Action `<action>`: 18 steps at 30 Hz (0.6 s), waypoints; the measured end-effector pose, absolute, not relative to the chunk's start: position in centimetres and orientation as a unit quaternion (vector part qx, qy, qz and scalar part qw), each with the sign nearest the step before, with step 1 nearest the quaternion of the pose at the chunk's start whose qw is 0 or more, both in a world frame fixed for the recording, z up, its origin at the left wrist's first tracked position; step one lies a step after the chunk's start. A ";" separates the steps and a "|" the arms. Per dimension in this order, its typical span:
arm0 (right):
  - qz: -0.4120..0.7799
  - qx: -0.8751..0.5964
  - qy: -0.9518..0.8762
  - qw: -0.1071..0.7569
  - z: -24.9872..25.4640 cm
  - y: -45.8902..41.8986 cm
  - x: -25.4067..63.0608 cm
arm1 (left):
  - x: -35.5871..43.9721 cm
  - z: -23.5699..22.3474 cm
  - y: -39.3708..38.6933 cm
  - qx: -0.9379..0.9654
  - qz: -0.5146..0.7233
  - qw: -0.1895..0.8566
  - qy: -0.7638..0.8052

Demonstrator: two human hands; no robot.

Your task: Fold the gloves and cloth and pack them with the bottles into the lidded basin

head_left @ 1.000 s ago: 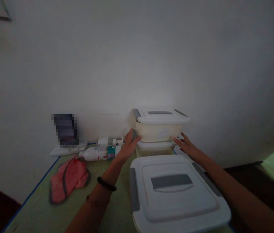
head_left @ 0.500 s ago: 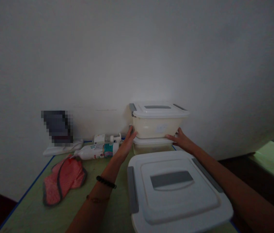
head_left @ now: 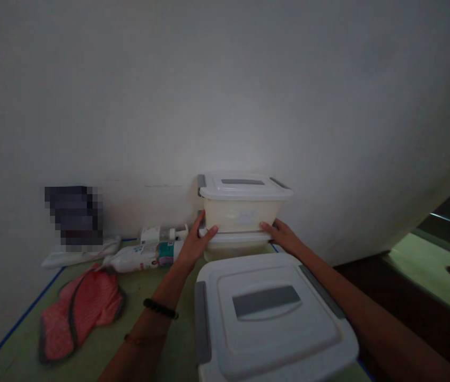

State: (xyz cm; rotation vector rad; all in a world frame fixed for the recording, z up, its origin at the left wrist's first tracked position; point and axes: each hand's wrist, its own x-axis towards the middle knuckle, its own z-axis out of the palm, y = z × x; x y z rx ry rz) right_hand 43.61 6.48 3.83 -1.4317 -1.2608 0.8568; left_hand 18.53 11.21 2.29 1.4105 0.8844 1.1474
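Note:
Two white plastic boxes with grey-handled lids are stacked against the wall. The upper box [head_left: 243, 204] rests on the lower box [head_left: 236, 245]. My left hand [head_left: 195, 242] grips the upper box at its lower left corner, thumb on the front face. My right hand [head_left: 280, 235] is curled under its lower right corner. Nearer to me stands a larger white box with a grey handle on its lid [head_left: 267, 313], between my forearms.
On the green table [head_left: 101, 345] lie a red and grey cloth [head_left: 79, 307], two white bottles [head_left: 141, 254] on their sides and a flat white object [head_left: 77, 255] by the wall. A dark floor and a green surface [head_left: 432, 270] lie to the right.
Both hands have gone from hovering open beside the upper box to closing on its lower corners. The view has shifted, so everything sits further left.

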 end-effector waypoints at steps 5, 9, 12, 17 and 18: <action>0.313 -0.584 -0.538 0.521 5.6 6.1 42.8 | 18.0 3.6 11.0 0.591 0.504 0.513 0.365; 0.266 -0.584 -0.548 0.536 7.0 6.1 42.1 | 17.5 4.2 11.2 0.598 0.516 0.512 0.337; 0.234 -0.582 -0.554 0.547 8.3 5.8 41.4 | 17.2 4.8 11.1 0.597 0.523 0.532 0.295; 0.219 -0.574 -0.565 0.550 10.9 4.7 40.5 | 16.8 7.3 9.8 0.607 0.569 0.493 0.256; 0.219 -0.573 -0.567 0.549 11.5 4.3 40.3 | 16.7 8.0 9.4 0.609 0.578 0.479 0.254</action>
